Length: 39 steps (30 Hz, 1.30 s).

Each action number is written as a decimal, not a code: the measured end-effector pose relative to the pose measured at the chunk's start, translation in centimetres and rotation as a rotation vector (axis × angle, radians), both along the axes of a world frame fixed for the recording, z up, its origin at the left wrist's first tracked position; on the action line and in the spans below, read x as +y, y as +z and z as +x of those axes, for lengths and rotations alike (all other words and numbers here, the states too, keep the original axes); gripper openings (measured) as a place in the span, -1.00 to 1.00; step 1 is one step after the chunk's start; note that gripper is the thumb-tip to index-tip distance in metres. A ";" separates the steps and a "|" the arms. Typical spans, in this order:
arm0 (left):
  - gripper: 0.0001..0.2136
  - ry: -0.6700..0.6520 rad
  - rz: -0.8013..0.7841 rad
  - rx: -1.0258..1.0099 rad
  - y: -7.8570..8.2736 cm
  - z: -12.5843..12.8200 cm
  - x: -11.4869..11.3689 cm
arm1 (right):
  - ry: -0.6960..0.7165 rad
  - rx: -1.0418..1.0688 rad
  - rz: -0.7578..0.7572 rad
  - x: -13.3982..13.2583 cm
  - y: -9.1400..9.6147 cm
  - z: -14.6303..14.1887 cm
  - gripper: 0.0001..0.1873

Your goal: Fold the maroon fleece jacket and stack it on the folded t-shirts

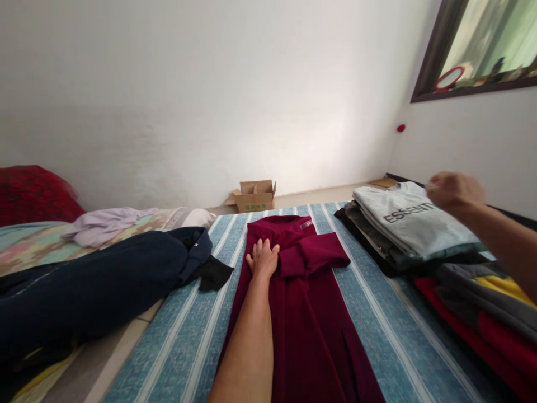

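A maroon long-sleeved garment lies lengthwise on the striped blue sheet, its sides folded in. One of its sleeves is bent across the upper part, and a small printed patch shows near the far end. My left hand rests on the garment just left of that sleeve, palm down with fingers spread. Off to the right, my right hand is in the air near the grey "ESSENTIALS"-style printed shirt on a folded stack. It is blurred with fingers apparently curled, and I cannot see whether it holds anything.
Folded red, grey and yellow clothes lie at the right. Dark navy clothing is heaped at the left, with a lilac cloth behind it. Beyond the striped sheet, an open cardboard box stands by the wall.
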<state>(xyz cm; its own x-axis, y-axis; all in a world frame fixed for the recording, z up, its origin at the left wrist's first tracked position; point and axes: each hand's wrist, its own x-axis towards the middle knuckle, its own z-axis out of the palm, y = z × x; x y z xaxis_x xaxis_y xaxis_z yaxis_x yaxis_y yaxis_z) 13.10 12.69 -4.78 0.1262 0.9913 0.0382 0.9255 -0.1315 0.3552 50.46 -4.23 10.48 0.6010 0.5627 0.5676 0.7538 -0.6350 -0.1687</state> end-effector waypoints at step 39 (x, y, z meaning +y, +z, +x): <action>-0.47 -0.015 0.003 -0.002 -0.5 0.0 0.0 | 0.241 1.112 1.200 -8.6 -9.3 -12.5 -0.69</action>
<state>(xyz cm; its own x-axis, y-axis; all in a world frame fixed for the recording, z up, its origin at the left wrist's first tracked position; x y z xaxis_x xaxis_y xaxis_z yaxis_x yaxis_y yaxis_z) 13.11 12.70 -5.24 0.1408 0.9892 0.0412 0.9229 -0.1461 0.3563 37.95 -12.86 1.23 0.9538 0.2838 0.0987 -0.0085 0.3537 -0.9353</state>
